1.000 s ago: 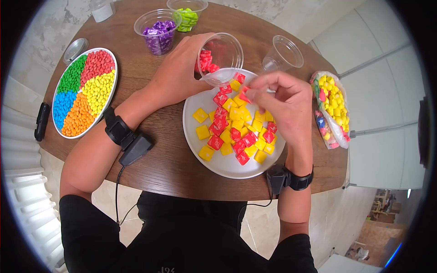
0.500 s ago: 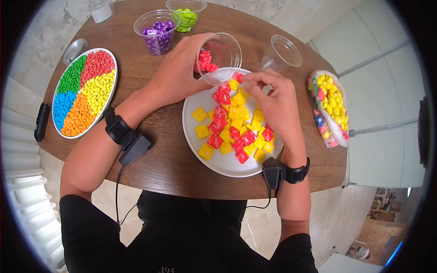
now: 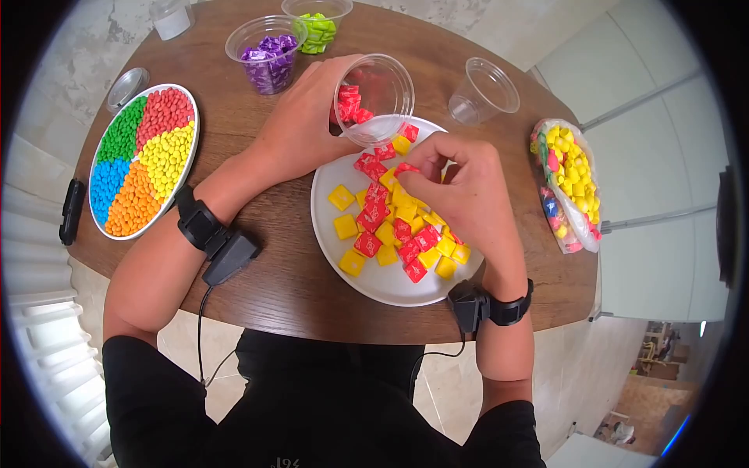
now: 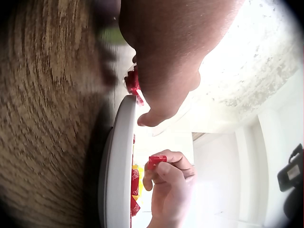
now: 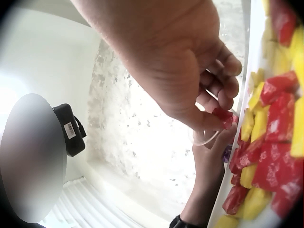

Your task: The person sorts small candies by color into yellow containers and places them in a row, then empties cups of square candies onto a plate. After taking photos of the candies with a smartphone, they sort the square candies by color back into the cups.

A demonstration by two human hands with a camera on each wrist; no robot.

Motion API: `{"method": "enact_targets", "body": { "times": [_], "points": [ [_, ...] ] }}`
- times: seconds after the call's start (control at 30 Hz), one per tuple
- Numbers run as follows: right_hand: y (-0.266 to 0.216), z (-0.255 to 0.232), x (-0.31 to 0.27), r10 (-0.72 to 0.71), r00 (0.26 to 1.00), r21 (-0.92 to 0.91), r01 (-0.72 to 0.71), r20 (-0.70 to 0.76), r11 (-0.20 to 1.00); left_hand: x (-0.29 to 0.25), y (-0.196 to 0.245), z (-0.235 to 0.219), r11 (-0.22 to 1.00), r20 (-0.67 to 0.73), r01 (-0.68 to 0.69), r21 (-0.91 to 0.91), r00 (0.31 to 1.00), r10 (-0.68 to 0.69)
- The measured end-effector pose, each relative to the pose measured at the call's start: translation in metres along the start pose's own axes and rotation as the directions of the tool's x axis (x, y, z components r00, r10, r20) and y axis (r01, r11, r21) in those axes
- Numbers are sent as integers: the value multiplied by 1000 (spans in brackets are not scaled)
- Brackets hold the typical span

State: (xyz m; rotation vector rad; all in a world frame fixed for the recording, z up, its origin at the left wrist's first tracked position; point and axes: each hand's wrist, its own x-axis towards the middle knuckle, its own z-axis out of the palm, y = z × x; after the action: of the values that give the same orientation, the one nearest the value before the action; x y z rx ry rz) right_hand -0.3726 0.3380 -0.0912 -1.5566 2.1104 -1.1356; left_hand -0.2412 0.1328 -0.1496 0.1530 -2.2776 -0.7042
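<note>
My left hand (image 3: 300,129) grips a clear plastic cup (image 3: 399,86) tipped on its side at the far rim of a white plate (image 3: 331,253). Several red wrapped candies (image 3: 349,101) lie inside the cup. Between thumb and fingertips of my right hand (image 3: 472,191) is one red wrapped candy (image 5: 223,118), held over the plate just on the near side of the cup's mouth. Below it, red candies (image 3: 368,243) and yellow candies (image 3: 346,228) are mixed on the plate. In the left wrist view the pinched red candy (image 4: 156,162) shows above the plate's rim.
At left stands an oval plate (image 3: 197,125) of small candies sorted by colour. Behind are cups of purple candies (image 3: 270,66) and green candies (image 3: 316,31). Another clear cup (image 3: 491,86) stands at back right, and a plastic bag of candies (image 3: 569,187) at the right edge.
My right hand went from pinching a red candy to reaching left beside the cup's mouth, then came back nearer over the plate with a red candy showing. The left hand and cup stay nearly still.
</note>
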Motion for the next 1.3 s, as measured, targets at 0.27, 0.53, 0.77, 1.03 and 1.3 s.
{"method": "enact_targets", "body": {
  "times": [0.27,0.53,0.77,1.03,1.3],
  "points": [
    [-3,-14,-2,163,979,58,-171,119,984,0,2,-2,1000,2,3,13,1000,-3],
    [-10,-29,-7,221,942,-88,-205,251,975,0,1,-2,999,25,37,6,999,-37],
    [-26,-3,1,188,968,499,-83,-164,863,1,4,-2,1000,25,0,22,1000,-1],
    [22,-12,5,149,983,49,-145,-109,988,0,4,-2,999,29,33,10,999,-33],
    [30,-7,3,16,1000,-373,-19,-12,927,0,1,-1,1000,27,28,11,999,-28]
  ]
}}
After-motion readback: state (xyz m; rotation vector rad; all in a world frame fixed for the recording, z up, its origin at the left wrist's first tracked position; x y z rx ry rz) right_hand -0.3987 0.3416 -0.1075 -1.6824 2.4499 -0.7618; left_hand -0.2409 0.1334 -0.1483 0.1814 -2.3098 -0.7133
